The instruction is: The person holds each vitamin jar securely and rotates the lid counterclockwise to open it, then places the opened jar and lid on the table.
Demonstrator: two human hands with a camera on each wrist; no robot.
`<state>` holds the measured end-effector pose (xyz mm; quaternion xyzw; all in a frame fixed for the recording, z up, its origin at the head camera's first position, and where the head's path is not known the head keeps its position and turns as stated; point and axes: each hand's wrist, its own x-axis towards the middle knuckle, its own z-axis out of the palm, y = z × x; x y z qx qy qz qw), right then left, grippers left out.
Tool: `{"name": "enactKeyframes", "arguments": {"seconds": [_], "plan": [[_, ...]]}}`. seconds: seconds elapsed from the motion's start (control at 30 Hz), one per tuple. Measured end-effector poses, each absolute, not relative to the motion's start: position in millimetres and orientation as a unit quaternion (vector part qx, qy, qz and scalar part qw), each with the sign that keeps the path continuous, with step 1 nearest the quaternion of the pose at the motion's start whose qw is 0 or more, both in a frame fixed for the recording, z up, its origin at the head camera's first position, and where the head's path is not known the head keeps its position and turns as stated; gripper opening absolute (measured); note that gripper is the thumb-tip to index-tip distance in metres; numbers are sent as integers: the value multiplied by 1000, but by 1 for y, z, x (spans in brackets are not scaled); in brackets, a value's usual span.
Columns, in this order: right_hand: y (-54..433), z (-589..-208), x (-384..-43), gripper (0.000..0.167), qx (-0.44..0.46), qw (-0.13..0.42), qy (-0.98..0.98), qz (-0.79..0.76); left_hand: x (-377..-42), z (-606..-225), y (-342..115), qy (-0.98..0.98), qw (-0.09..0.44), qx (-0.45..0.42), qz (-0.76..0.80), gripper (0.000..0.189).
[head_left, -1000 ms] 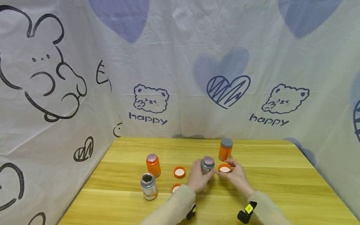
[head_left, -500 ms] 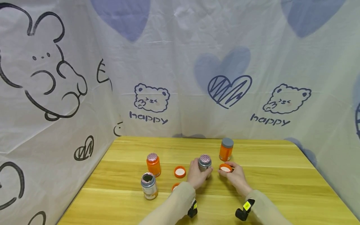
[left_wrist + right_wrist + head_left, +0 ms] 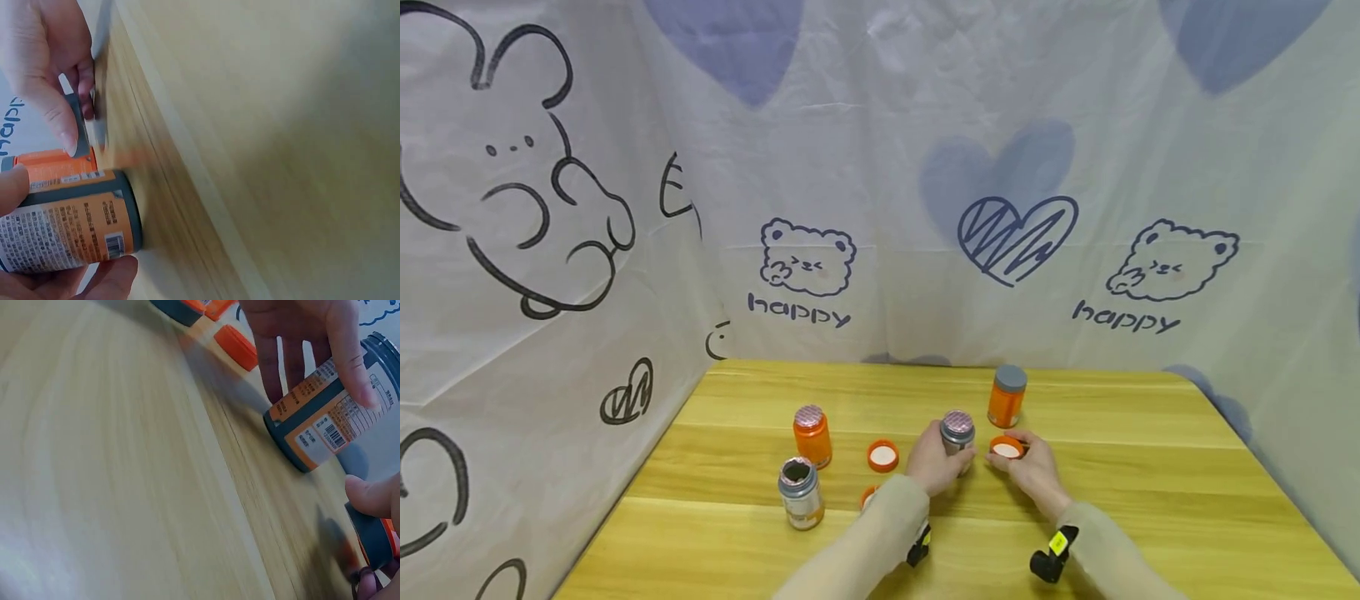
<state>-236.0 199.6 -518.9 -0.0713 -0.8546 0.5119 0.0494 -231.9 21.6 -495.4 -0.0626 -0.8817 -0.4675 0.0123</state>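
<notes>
Between gripping thumb [image 3: 12, 189] and fingers [image 3: 119, 274]: grey jar [image 3: 957, 432] in left hand [image 3: 931, 465], orange-rimmed cap [image 3: 1006, 450] (white inside) in right hand [image 3: 1036, 475].

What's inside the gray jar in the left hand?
A pinkish foil-like seal covers the mouth of the gray jar, so its contents are hidden. The left hand grips its side.

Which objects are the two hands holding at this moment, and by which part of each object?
The left hand holds a grey jar round its labelled side, below the neck. The right hand holds an upturned cap by its outer edge.
</notes>
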Motion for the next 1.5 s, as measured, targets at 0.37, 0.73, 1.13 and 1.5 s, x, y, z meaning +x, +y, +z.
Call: {"name": "enactKeyframes", "arguments": {"seconds": [0.37, 0.73, 1.13, 1.5], "plan": [[209, -524, -242, 63, -63, 52, -872, 482, -238, -497, 21, -893, 1, -71, -445, 53], [217, -524, -239, 68, -70, 36, -872, 483, -239, -501, 16, -890, -6, -71, -450, 51], [220, -525, -239, 69, -62, 41, -883, 464, -239, -499, 12, -889, -18, -78, -451, 48], [222, -523, -236, 66, -56, 37, -891, 448, -238, -499, 11, -891, -23, -78, -447, 48]]}}
